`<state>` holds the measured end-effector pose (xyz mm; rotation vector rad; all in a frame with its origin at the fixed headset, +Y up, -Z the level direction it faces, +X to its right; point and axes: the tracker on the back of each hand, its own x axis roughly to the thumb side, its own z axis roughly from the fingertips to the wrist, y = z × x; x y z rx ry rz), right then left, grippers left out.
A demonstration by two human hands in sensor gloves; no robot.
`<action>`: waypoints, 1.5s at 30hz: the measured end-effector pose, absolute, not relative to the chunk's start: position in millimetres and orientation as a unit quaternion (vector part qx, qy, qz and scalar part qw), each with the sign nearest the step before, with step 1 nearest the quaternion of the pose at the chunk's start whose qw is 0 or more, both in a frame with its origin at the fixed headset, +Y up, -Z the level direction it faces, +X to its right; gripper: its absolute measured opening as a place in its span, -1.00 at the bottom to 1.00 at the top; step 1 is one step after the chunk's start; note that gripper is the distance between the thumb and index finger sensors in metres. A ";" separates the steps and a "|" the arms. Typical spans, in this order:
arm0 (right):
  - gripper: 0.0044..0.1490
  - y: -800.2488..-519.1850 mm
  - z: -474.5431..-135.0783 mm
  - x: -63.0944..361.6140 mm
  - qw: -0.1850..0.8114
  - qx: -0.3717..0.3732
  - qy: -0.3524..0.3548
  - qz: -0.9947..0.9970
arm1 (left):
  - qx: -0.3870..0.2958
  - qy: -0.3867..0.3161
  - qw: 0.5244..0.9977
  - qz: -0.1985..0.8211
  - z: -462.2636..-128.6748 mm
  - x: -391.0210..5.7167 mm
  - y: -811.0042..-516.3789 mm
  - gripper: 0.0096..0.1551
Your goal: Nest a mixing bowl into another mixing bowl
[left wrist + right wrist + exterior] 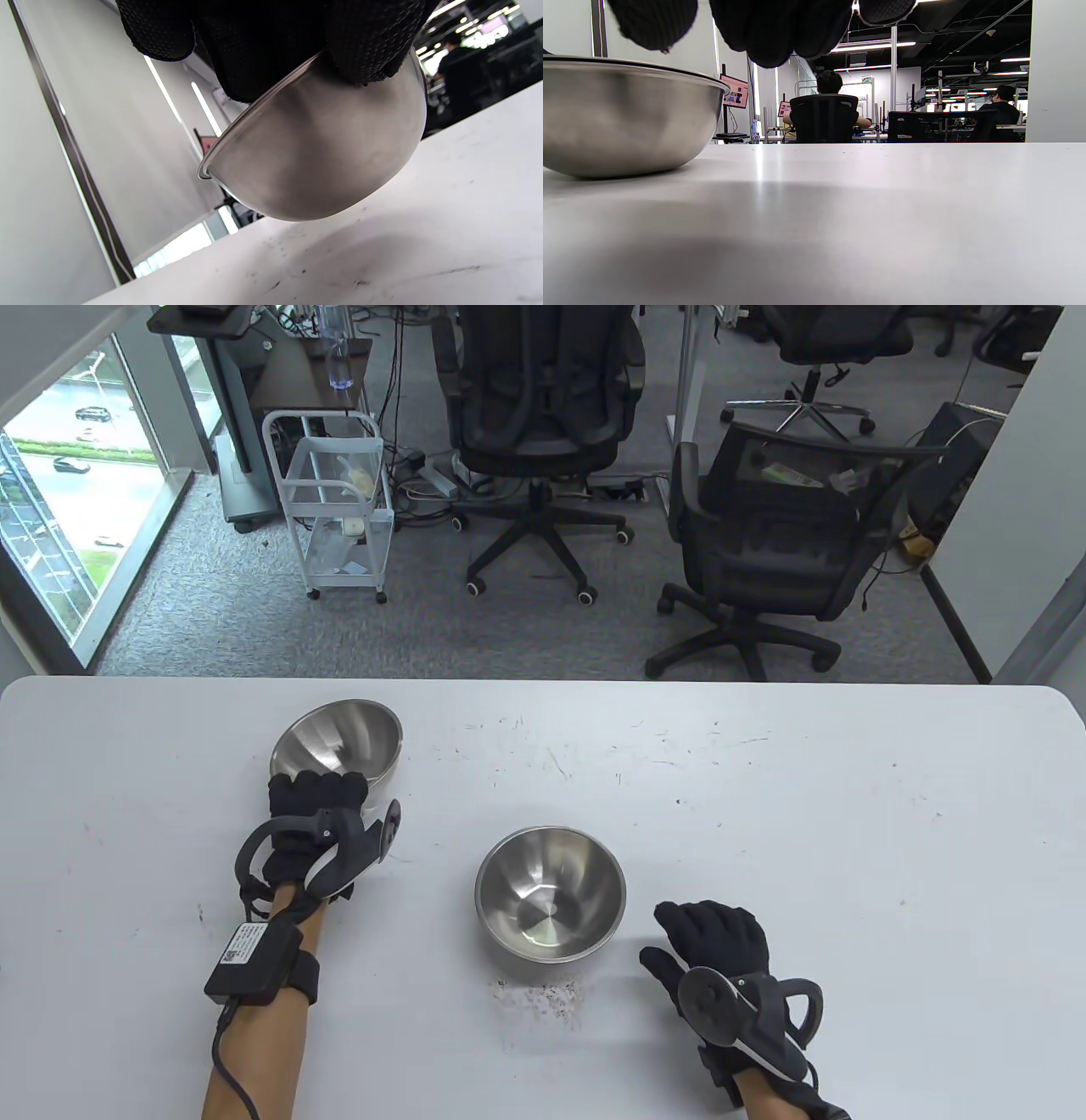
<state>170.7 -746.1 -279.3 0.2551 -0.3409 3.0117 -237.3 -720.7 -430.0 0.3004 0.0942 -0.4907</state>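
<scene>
Two steel mixing bowls are on the white table (848,831). My left hand (318,797) grips the near rim of the far-left bowl (339,738) and holds it tilted, its mouth facing away from me; the left wrist view shows its underside (322,165) just above the table with my fingers (365,46) over the rim. The second bowl (550,892) stands upright at the middle front; it also shows in the right wrist view (623,118). My right hand (717,937) rests flat and empty on the table to the right of that bowl, apart from it.
Dark scuff marks (543,997) lie on the table in front of the middle bowl. Beyond the far table edge stand office chairs (543,415) and a white cart (339,509).
</scene>
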 end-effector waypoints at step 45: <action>-0.26 -747.0 -279.3 186.7 0.075 0.041 -0.116 0.990 | 0.249 -0.207 0.928 -0.185 -273.1 -79.4 -718.7 -0.64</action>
